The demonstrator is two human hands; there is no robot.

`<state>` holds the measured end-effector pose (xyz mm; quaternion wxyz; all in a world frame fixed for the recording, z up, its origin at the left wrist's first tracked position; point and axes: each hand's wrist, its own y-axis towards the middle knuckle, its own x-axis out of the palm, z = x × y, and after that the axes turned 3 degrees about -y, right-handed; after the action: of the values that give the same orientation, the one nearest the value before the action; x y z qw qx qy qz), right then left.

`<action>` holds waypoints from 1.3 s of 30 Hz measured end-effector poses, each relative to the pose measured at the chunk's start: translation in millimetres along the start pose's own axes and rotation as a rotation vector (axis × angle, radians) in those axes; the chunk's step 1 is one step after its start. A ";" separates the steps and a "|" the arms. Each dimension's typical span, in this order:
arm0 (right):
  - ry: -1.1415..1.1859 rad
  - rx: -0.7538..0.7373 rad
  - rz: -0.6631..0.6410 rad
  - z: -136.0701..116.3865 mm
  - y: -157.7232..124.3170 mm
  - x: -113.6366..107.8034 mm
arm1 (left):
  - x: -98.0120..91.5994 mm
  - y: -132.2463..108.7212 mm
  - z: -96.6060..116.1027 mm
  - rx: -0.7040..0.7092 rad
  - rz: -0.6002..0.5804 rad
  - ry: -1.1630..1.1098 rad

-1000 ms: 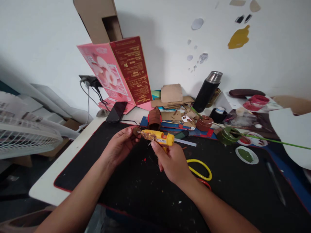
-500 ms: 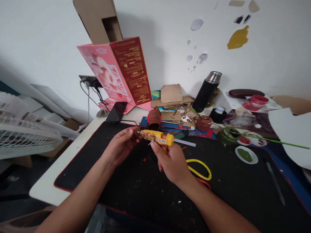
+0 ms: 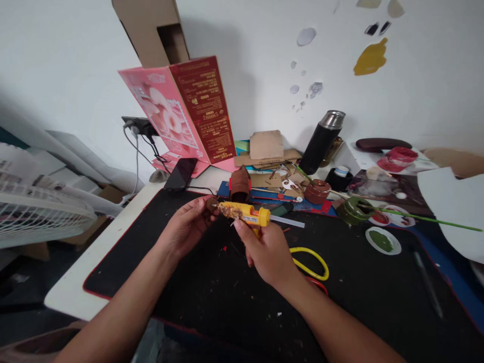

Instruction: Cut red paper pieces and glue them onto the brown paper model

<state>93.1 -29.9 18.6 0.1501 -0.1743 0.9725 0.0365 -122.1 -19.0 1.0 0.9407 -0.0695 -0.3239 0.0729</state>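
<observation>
My right hand point(image 3: 266, 252) is wrapped round a yellow hot glue gun point(image 3: 242, 213), its nozzle pointing left. A translucent glue stick point(image 3: 289, 221) sticks out of the gun's back end. Between the fingers of my left hand point(image 3: 189, 222) is a small brown piece point(image 3: 212, 203), partly hidden by the fingers. The nozzle tip meets or nearly meets this piece; I cannot tell which. Just behind the gun stands a brown rounded object point(image 3: 240, 182) with red at its sides. Right of my right hand lie scissors with yellow and red handles point(image 3: 315, 262), partly covered by the forearm.
A black mat point(image 3: 212, 297) covers the table. Behind it are a phone point(image 3: 181, 174), a pink and red box point(image 3: 189, 111), cardboard scraps point(image 3: 266, 145) and a black thermos point(image 3: 321, 143). To the right stand paint jars point(image 3: 353, 210) and a green paint dish point(image 3: 382, 241). A fan point(image 3: 41, 212) is at left.
The small brown piece in my left hand has turned a little and shows more of its surface at the nozzle. The glue gun and my right hand stay almost in place.
</observation>
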 end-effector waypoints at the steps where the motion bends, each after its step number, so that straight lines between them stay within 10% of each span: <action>1: 0.000 -0.003 0.001 0.1 0.2 -0.1 | -0.3 0.0 -0.2 -0.001 0.000 0.000; 33: 0.027 -0.031 0.061 5.5 1.8 1.3 | 6.8 -2.9 0.8 -0.047 0.026 0.045; 39: 0.114 -0.017 0.047 14.3 5.3 2.4 | -3.5 -4.5 31.6 0.192 0.122 0.020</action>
<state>93.1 -24.0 4.4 0.0922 -0.1548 0.9829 0.0385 -144.0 -21.4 24.4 0.9400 0.0008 -0.3012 0.1602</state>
